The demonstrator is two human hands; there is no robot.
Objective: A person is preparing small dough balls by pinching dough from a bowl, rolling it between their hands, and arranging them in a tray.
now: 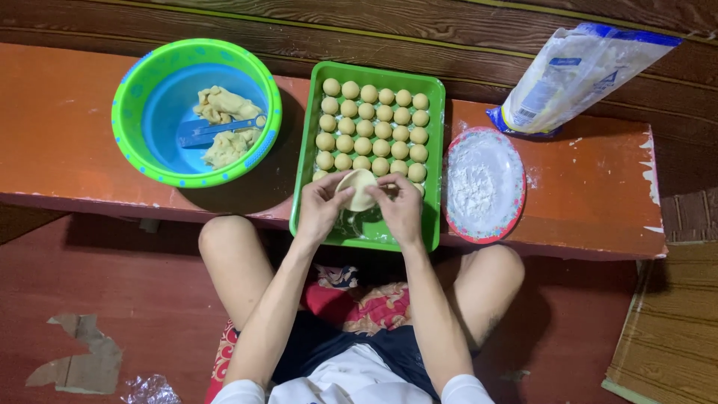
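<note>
My left hand (321, 206) and my right hand (402, 209) together hold a flattened round piece of pale dough (358, 187) over the near end of a green tray (302, 160). Fingertips of both hands pinch its edges. Rows of small dough balls (374, 129) fill the far part of the tray. The tray rests on a low orange-red bench (67, 127), with my bare knees just below it.
A green and blue plastic bowl (134, 135) at the left holds lumps of dough (224, 105) and a blue scraper (206, 132). A plate of white flour (483, 184) lies right of the tray. Behind it leans an opened flour bag (572, 75).
</note>
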